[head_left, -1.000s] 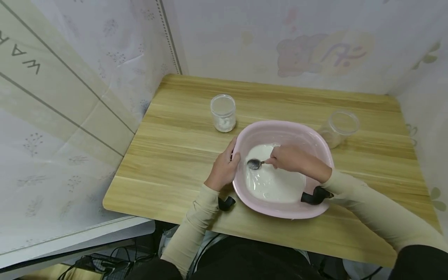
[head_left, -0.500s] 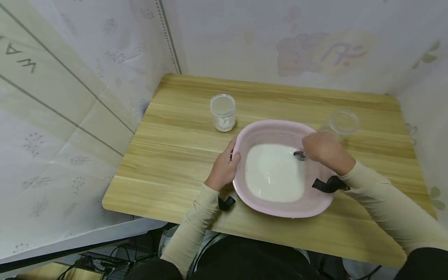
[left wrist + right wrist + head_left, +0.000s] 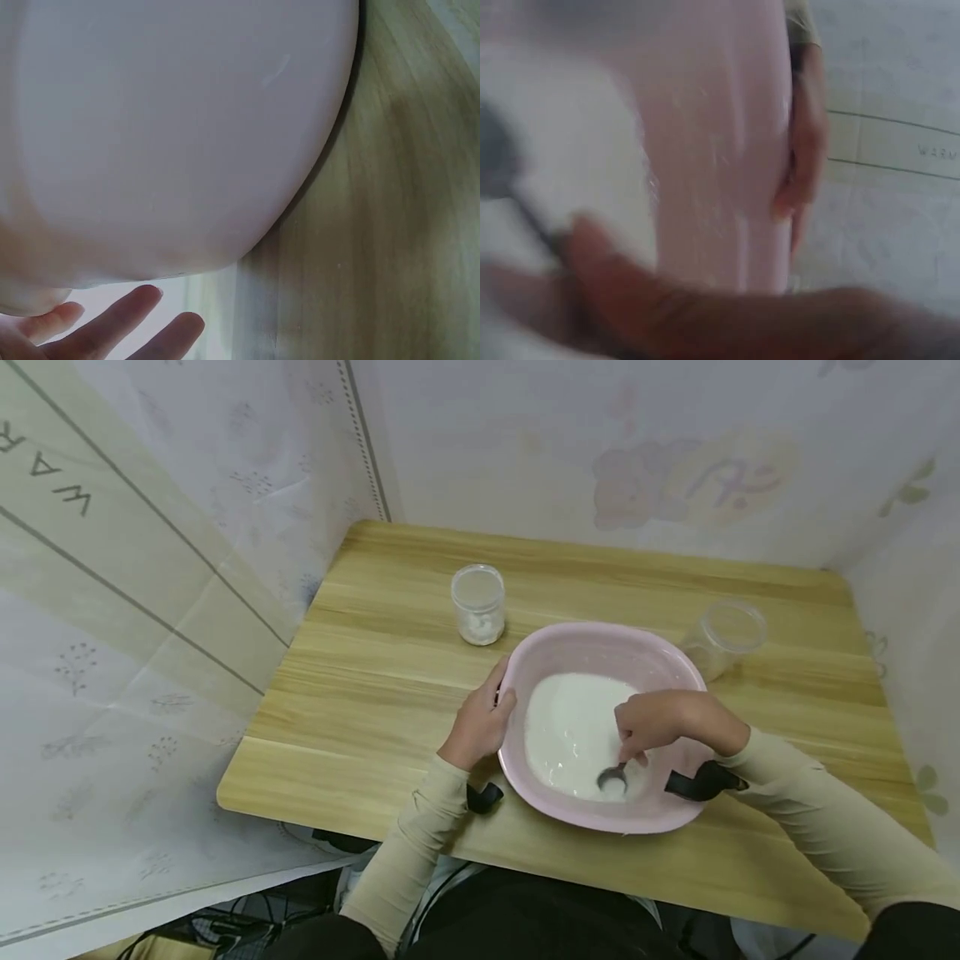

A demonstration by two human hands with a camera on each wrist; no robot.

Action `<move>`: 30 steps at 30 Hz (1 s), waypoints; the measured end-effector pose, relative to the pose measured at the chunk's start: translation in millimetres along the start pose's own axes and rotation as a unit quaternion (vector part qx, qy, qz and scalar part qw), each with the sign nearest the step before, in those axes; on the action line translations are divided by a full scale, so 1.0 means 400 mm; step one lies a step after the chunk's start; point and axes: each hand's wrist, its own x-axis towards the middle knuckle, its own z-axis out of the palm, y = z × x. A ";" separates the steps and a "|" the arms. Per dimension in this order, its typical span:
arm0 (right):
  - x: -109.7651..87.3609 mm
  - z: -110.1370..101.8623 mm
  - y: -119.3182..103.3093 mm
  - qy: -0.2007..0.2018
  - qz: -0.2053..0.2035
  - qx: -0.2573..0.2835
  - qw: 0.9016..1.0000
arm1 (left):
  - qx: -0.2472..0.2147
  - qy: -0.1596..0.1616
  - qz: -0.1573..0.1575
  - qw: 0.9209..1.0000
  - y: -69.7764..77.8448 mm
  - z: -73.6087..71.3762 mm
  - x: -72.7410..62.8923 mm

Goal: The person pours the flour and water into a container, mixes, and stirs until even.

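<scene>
A pink plastic basin (image 3: 536,647) stands on the wooden table with white liquid (image 3: 564,727) in its bottom. Its left rim is held by my left hand (image 3: 474,722), thumb at the edge and fingers outside; in the left wrist view several fingers (image 3: 112,322) show past the basin's outer wall (image 3: 172,135). My right hand (image 3: 667,720) reaches over the right side and pinches the handle of a metal spoon (image 3: 612,778), whose bowl is down at the liquid near the basin's front. In the right wrist view the spoon (image 3: 496,154) is blurred and cut off by the frame edge.
A clear jar (image 3: 478,606) with white lumps inside stands behind the basin on the left. Another clear jar (image 3: 726,635) stands close to the basin's back right. Patterned curtains (image 3: 525,452) border the wooden table (image 3: 360,693).
The right hand has swept the spoon from the left of the liquid to the back right, then forward to the basin's front. My left hand stays on the rim.
</scene>
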 end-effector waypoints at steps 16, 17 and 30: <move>0.119 -0.011 0.003 0.222 0.020 -0.008 0.975 | 0.023 0.010 0.013 1.000 0.004 0.007 -0.008; 0.116 -0.015 0.009 0.228 0.023 -0.012 0.973 | 0.026 0.011 0.015 0.999 0.004 0.007 -0.008; -0.038 -0.077 0.042 0.210 0.178 -0.124 0.953 | 0.054 0.012 0.011 0.998 0.012 0.006 -0.005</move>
